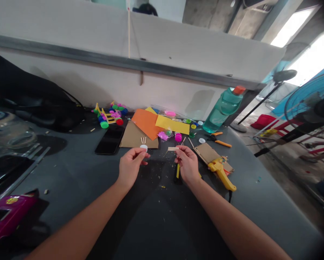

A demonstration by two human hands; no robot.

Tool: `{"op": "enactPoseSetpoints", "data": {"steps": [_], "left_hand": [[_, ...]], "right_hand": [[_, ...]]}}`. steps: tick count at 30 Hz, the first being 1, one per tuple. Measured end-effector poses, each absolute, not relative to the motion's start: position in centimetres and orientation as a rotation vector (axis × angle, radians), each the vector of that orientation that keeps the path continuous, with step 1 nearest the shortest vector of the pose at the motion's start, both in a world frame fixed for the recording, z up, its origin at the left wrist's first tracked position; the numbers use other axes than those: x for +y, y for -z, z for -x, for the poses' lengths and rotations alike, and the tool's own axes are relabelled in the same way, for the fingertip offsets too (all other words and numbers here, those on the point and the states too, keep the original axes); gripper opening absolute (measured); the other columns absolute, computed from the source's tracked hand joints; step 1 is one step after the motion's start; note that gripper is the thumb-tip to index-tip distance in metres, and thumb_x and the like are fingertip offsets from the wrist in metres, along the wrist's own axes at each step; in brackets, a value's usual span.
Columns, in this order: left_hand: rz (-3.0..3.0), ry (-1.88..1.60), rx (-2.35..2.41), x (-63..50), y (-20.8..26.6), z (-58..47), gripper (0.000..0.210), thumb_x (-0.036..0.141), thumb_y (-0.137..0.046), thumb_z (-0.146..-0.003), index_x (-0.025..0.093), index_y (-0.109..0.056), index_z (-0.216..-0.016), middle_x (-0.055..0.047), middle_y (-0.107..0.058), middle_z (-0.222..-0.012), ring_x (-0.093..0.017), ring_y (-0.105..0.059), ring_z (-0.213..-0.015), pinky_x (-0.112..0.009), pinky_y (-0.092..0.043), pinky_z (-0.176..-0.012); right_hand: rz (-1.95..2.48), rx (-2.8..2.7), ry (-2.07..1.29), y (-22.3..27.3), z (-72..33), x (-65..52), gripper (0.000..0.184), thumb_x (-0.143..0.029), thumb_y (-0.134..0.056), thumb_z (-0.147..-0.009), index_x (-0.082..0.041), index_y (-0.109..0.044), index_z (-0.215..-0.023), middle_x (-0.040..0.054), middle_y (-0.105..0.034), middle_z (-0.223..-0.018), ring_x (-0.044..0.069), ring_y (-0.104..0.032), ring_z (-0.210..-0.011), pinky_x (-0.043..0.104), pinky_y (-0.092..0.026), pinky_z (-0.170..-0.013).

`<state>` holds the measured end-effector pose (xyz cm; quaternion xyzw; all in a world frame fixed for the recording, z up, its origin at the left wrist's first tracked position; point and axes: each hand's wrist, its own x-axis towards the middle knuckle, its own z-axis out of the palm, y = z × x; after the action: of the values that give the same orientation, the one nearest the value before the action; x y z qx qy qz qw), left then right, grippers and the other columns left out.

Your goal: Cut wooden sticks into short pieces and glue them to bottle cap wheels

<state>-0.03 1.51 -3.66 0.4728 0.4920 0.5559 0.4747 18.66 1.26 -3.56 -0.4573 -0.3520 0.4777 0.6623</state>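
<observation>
My left hand pinches a white bottle cap between thumb and fingers. Several short wooden sticks show just above the cap; whether they are fixed to it I cannot tell. My right hand is closed on short pale wooden sticks, held level and pointing toward the left hand. A small gap parts the two hands. Beneath the right hand lies a yellow and black cutter, partly covered. The yellow glue gun rests to its right on a piece of cardboard.
Behind the hands lie brown cardboard, orange paper, yellow paper and a black phone. Colourful small models stand near the wall. A green bottle and orange-handled pliers are at right, a purple device at left.
</observation>
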Motion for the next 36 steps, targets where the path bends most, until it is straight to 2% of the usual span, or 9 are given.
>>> {"op": "enactPoseSetpoints", "data": {"steps": [6,10,13,18,21,23,28,33,36], "left_hand": [[-1.376,-1.135,1.268,0.7,3.1,-0.5,0.019,0.034,-0.060,-0.074,0.016,-0.057,-0.069,0.001,-0.061,-0.055,-0.011,-0.058,-0.052,-0.023,-0.047,-0.054],[-1.623,-1.069,1.282,0.4,3.0,-0.3,0.033,0.037,-0.046,-0.084,0.017,-0.050,-0.058,0.003,-0.055,-0.046,-0.010,-0.053,-0.048,-0.022,-0.039,-0.054],[-1.777,-0.969,1.309,0.4,3.3,-0.2,0.042,0.040,-0.042,-0.086,0.017,-0.048,-0.051,0.002,-0.053,-0.047,-0.011,-0.050,-0.049,-0.023,-0.035,-0.052],[-1.788,-1.024,1.283,0.6,3.9,-0.6,0.013,0.029,-0.057,-0.077,0.018,-0.056,-0.072,0.002,-0.059,-0.069,-0.012,-0.056,-0.063,-0.023,-0.041,-0.059],[-1.712,-1.028,1.233,0.7,4.1,-0.7,0.007,0.024,-0.056,-0.076,0.018,-0.058,-0.078,0.001,-0.059,-0.073,-0.012,-0.058,-0.061,-0.024,-0.045,-0.060],[-1.674,-1.028,1.211,0.8,4.2,-0.7,0.007,0.024,-0.055,-0.077,0.017,-0.059,-0.077,0.000,-0.059,-0.073,-0.011,-0.057,-0.060,-0.025,-0.046,-0.059],[-1.527,-1.101,1.107,0.9,4.1,-0.6,0.018,0.020,-0.050,-0.077,0.017,-0.062,-0.090,-0.004,-0.059,-0.084,-0.015,-0.059,-0.074,-0.025,-0.050,-0.059],[-1.512,-1.080,1.064,0.7,3.8,-0.6,0.028,0.019,-0.043,-0.082,0.015,-0.062,-0.102,-0.001,-0.056,-0.068,-0.012,-0.057,-0.060,-0.024,-0.049,-0.058],[-1.493,-1.102,1.031,0.5,3.7,-0.6,0.030,0.023,-0.041,-0.085,0.016,-0.061,-0.107,0.003,-0.048,-0.057,-0.011,-0.056,-0.054,-0.022,-0.047,-0.055]], "right_hand": [[1.023,-0.864,-1.104,3.6,-18.3,1.0,0.018,-0.028,-0.066,-0.069,-0.017,-0.062,-0.083,-0.0010,-0.060,-0.069,0.005,-0.045,-0.046,0.018,-0.036,-0.042],[1.012,-0.886,-1.129,3.3,-17.9,0.7,0.019,-0.027,-0.067,-0.068,-0.016,-0.062,-0.083,0.0002,-0.062,-0.068,0.006,-0.046,-0.046,0.018,-0.035,-0.042],[1.003,-0.900,-1.151,3.1,-17.6,0.5,0.018,-0.026,-0.068,-0.068,-0.016,-0.062,-0.083,0.0002,-0.064,-0.067,0.005,-0.046,-0.045,0.018,-0.034,-0.042],[0.982,-0.923,-1.197,3.0,-17.1,0.2,0.016,-0.026,-0.068,-0.068,-0.017,-0.062,-0.080,0.0011,-0.066,-0.070,0.006,-0.046,-0.046,0.018,-0.036,-0.042],[0.976,-0.915,-1.217,3.0,-17.0,0.1,0.015,-0.026,-0.068,-0.068,-0.017,-0.063,-0.079,0.0014,-0.066,-0.070,0.006,-0.046,-0.045,0.019,-0.036,-0.043],[0.968,-0.899,-1.234,2.9,-17.0,0.1,0.014,-0.025,-0.068,-0.068,-0.017,-0.063,-0.078,0.0014,-0.066,-0.069,0.006,-0.046,-0.045,0.019,-0.036,-0.043],[0.947,-0.859,-1.295,2.8,-16.9,0.0,0.015,-0.025,-0.069,-0.067,-0.017,-0.063,-0.078,0.0013,-0.066,-0.069,0.006,-0.046,-0.047,0.019,-0.036,-0.044],[0.955,-0.859,-1.318,2.7,-16.8,0.0,0.016,-0.025,-0.070,-0.067,-0.016,-0.065,-0.078,0.0023,-0.067,-0.068,0.006,-0.046,-0.046,0.019,-0.034,-0.043],[0.948,-0.850,-1.338,2.7,-16.8,0.0,0.016,-0.025,-0.070,-0.067,-0.015,-0.066,-0.080,0.0027,-0.067,-0.069,0.006,-0.045,-0.046,0.019,-0.034,-0.043]]}}
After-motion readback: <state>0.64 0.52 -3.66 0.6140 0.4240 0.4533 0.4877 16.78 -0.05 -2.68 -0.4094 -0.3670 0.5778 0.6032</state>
